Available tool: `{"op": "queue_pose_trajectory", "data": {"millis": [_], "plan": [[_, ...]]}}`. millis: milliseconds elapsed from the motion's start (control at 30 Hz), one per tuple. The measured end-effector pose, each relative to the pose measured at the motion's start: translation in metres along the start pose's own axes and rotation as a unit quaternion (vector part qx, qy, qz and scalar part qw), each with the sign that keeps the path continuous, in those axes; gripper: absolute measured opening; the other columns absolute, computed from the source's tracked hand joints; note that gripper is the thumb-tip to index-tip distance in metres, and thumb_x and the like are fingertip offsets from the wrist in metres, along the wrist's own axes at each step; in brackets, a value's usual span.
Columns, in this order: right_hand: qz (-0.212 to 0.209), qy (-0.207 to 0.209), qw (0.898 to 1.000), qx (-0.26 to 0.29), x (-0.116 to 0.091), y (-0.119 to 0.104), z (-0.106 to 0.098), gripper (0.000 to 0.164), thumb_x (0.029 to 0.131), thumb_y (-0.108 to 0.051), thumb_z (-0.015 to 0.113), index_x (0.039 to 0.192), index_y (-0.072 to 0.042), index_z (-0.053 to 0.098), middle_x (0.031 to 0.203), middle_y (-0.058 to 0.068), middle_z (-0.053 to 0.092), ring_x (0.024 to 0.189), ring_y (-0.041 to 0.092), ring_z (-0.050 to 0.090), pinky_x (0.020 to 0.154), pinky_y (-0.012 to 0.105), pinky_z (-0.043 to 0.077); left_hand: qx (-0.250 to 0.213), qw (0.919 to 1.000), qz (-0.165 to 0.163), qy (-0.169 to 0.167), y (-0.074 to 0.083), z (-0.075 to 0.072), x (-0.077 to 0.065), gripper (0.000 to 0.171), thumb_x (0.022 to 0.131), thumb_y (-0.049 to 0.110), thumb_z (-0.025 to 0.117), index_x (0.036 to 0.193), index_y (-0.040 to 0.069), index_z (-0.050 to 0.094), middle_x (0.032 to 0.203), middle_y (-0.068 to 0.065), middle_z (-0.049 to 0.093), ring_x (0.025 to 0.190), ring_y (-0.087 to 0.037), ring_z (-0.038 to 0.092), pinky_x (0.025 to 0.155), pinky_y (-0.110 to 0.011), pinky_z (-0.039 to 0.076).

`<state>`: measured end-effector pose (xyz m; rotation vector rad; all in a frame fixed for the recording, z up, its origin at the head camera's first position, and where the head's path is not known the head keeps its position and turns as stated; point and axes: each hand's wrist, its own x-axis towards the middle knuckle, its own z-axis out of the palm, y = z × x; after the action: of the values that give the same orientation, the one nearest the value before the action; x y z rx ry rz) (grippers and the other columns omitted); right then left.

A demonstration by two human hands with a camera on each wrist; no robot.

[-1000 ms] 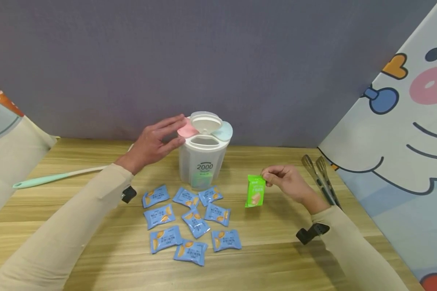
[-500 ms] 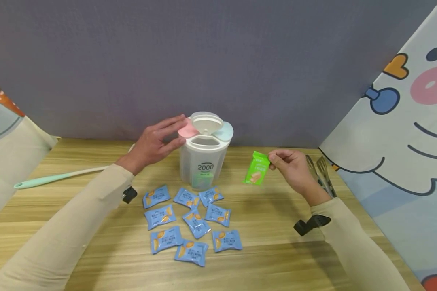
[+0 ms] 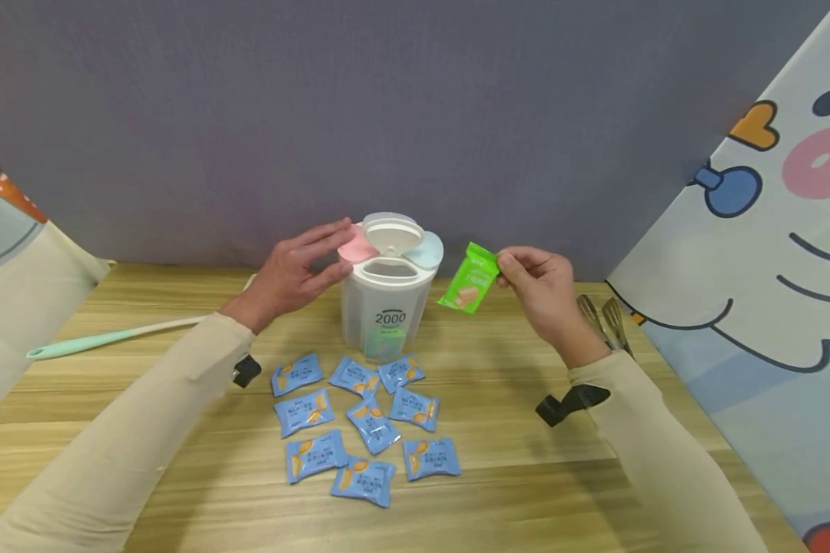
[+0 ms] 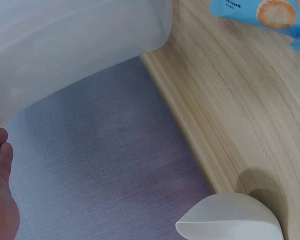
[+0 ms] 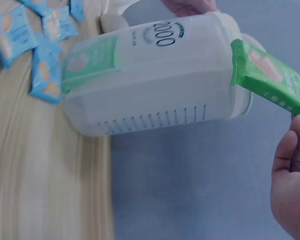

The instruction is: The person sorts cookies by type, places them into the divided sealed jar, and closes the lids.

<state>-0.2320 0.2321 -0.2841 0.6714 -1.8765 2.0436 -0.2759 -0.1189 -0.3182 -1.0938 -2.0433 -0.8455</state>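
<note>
My right hand (image 3: 539,288) pinches a green snack packet (image 3: 471,278) by its upper corner, held in the air just right of the storage container (image 3: 388,296). That container is translucent, marked 2000, with a pink lid flap (image 3: 357,244) and a pale blue flap (image 3: 425,251) lying down. Its front opening and rear compartment stand uncovered. Fingers of my left hand (image 3: 293,269) rest straight against the container's left rim by the pink flap. Through the wall in the right wrist view shows another green packet (image 5: 92,62) at the bottom.
Several blue biscuit packets (image 3: 373,424) lie in front of the container. A mint-handled utensil (image 3: 83,343) lies at left, its white head (image 4: 232,217) partly behind my left arm. Metal tongs (image 3: 612,319) lie at right behind my right forearm. A grey wall panel (image 3: 387,115) closes the back.
My right hand has lifted the green packet from low over the table, up and left to beside the container's rim, tilting it. My left hand stays in place.
</note>
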Motion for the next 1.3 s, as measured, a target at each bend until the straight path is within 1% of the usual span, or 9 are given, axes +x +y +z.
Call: {"op": "queue_pose_trajectory", "data": {"millis": [167, 367, 500, 600, 767, 933, 1033, 1200, 1300], "plan": [[-0.019, 0.012, 0.999, 0.026, 0.008, -0.005, 0.015, 0.011, 0.090, 0.003, 0.062, 0.088, 0.000, 0.072, 0.075, 0.007, 0.066, 0.063, 0.013, 0.060, 0.062, 0.021, 0.052, -0.003, 1.0000, -0.001, -0.003, 0.000, 0.001, 0.001, 0.064, 0.094, 0.056, 0.046, 0.133, 0.006, 0.055, 0.139, -0.008, 0.049, 0.122, -0.027, 0.050, 0.098, -0.047, 0.040], [-0.036, 0.014, 0.999, 0.030, 0.020, -0.009, 0.037, 0.009, 0.090, -0.002, 0.063, 0.088, -0.002, 0.072, 0.074, 0.006, 0.066, 0.063, 0.012, 0.059, 0.063, 0.022, 0.051, -0.001, 1.0000, -0.004, 0.000, 0.000, -0.001, -0.001, 0.063, 0.094, 0.055, 0.047, 0.134, 0.007, 0.055, 0.139, -0.008, 0.048, 0.121, -0.028, 0.050, 0.098, -0.047, 0.040], [-0.046, 0.048, 0.996, 0.051, 0.028, -0.012, 0.053, 0.008, 0.088, -0.001, 0.065, 0.085, -0.003, 0.073, 0.072, 0.005, 0.066, 0.062, 0.012, 0.059, 0.062, 0.022, 0.052, 0.000, 0.9999, -0.011, -0.002, 0.000, -0.003, -0.002, 0.063, 0.094, 0.055, 0.047, 0.134, 0.008, 0.054, 0.140, -0.007, 0.048, 0.121, -0.028, 0.050, 0.098, -0.047, 0.040], [-0.060, 0.072, 0.994, 0.061, 0.032, -0.012, 0.062, 0.005, 0.086, -0.001, 0.068, 0.085, 0.002, 0.072, 0.072, 0.005, 0.066, 0.060, 0.011, 0.060, 0.061, 0.023, 0.052, 0.000, 0.9999, -0.013, -0.006, 0.000, -0.002, -0.002, 0.063, 0.094, 0.055, 0.047, 0.134, 0.008, 0.054, 0.140, -0.006, 0.048, 0.121, -0.028, 0.050, 0.099, -0.047, 0.039], [-0.072, 0.093, 0.992, 0.043, 0.035, -0.007, 0.073, 0.016, 0.085, -0.004, 0.070, 0.088, 0.011, 0.068, 0.073, 0.003, 0.067, 0.060, 0.011, 0.059, 0.061, 0.023, 0.052, 0.000, 0.9999, -0.012, -0.005, 0.000, -0.001, -0.001, 0.064, 0.093, 0.056, 0.046, 0.133, 0.007, 0.055, 0.140, -0.007, 0.048, 0.121, -0.029, 0.051, 0.099, -0.047, 0.039], [-0.073, 0.110, 0.990, 0.041, 0.036, -0.003, 0.082, 0.014, 0.085, -0.001, 0.069, 0.089, 0.012, 0.067, 0.072, 0.003, 0.066, 0.058, 0.010, 0.058, 0.060, 0.023, 0.051, -0.002, 0.9999, -0.010, -0.005, 0.000, -0.001, -0.001, 0.064, 0.093, 0.056, 0.046, 0.133, 0.007, 0.055, 0.140, -0.007, 0.048, 0.121, -0.028, 0.050, 0.099, -0.047, 0.039], [-0.079, 0.109, 0.990, 0.032, 0.037, -0.002, 0.088, 0.013, 0.085, 0.000, 0.069, 0.088, 0.012, 0.067, 0.071, 0.003, 0.065, 0.058, 0.011, 0.057, 0.059, 0.022, 0.050, -0.002, 0.9999, -0.011, -0.005, 0.000, -0.001, -0.001, 0.064, 0.093, 0.056, 0.046, 0.134, 0.008, 0.055, 0.140, -0.007, 0.048, 0.121, -0.028, 0.050, 0.099, -0.047, 0.039], [-0.082, 0.092, 0.992, -0.026, 0.035, 0.002, 0.092, 0.020, 0.087, -0.005, 0.068, 0.091, 0.015, 0.065, 0.069, 0.001, 0.063, 0.060, 0.012, 0.056, 0.058, 0.024, 0.049, -0.001, 0.9999, -0.011, -0.004, 0.000, -0.001, -0.001, 0.064, 0.093, 0.057, 0.046, 0.134, 0.008, 0.054, 0.140, -0.007, 0.048, 0.122, -0.028, 0.050, 0.099, -0.047, 0.039], [-0.076, 0.082, 0.992, -0.063, 0.032, 0.006, 0.091, 0.020, 0.088, -0.006, 0.068, 0.091, 0.014, 0.065, 0.071, 0.001, 0.064, 0.062, 0.013, 0.056, 0.059, 0.024, 0.049, -0.001, 1.0000, -0.009, -0.003, 0.000, 0.000, -0.002, 0.064, 0.093, 0.056, 0.046, 0.134, 0.007, 0.054, 0.140, -0.007, 0.048, 0.121, -0.028, 0.050, 0.099, -0.047, 0.039]]}}
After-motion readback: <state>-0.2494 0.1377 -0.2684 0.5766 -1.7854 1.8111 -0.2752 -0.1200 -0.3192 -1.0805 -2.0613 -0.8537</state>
